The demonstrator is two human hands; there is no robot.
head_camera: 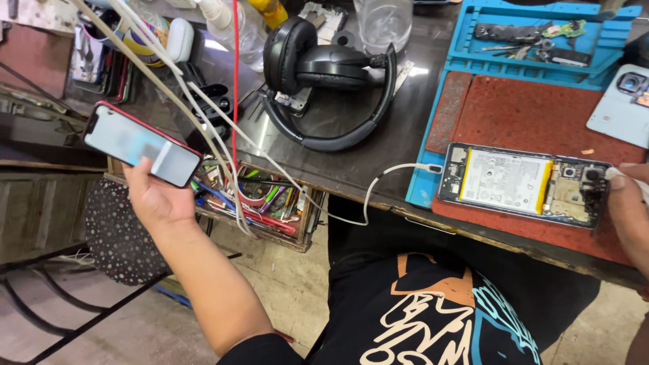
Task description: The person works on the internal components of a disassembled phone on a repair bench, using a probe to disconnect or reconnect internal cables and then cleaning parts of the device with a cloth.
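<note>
My left hand [154, 196] holds a red-cased smartphone [140, 144] with a lit screen, out to the left of the desk, above an open drawer. An opened phone [524, 183] lies back-up on the red mat [541, 115], its white battery and circuit board exposed, with a white cable [378, 186] plugged into its left end. At the phone's right end rests my right hand [632, 213], with something small and white at the fingertips; most of this hand is cut off by the frame edge.
Black over-ear headphones [324, 74] lie on the dark desk. A blue repair tray [541, 34] holds tools and parts. A pale blue phone back cover [622, 108] sits at right. The open drawer [260, 203] is full of pens and tools. White and red cables [203, 101] hang across.
</note>
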